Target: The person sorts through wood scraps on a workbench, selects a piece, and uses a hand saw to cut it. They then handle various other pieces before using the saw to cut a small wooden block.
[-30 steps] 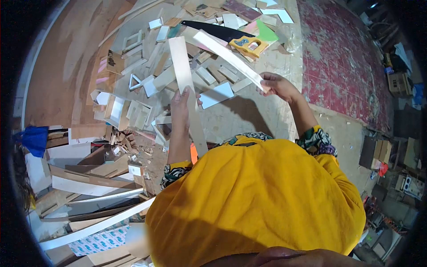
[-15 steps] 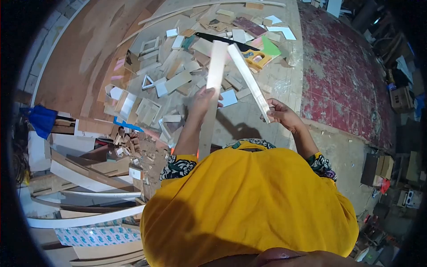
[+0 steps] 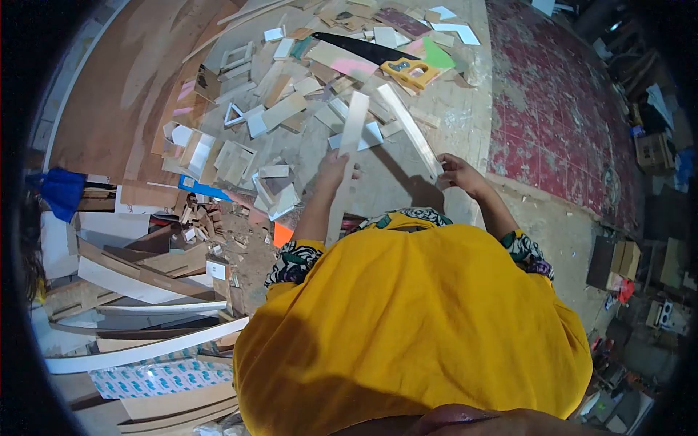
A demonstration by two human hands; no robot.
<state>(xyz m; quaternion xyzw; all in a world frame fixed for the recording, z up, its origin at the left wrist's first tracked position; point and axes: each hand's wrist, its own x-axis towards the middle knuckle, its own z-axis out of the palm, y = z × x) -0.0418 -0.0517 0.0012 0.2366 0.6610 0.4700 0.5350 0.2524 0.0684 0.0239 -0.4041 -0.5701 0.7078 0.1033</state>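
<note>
My left hand (image 3: 333, 171) is closed round a long pale wooden strip (image 3: 355, 122), whose far end points away from me and whose near part runs down beside my body. To the right, my right hand (image 3: 459, 174) grips the near end of a second, narrower strip (image 3: 408, 129), which slants away to the upper left. The far ends of the two strips lie close together but apart. Beyond them a handsaw with a yellow handle (image 3: 410, 71) and black blade lies among wood offcuts (image 3: 283, 111).
Several small frames and blocks (image 3: 234, 161) lie left of my hands. Curved boards (image 3: 145, 354) are stacked at the lower left, near a blue cloth (image 3: 64, 195). A worn red panel (image 3: 552, 123) lies at the right, with cardboard boxes (image 3: 627, 259) beyond.
Both strips have come nearer to me at their far ends and dropped lower, uncovering the saw. The view has shifted slightly. Both hands still hold their strips.
</note>
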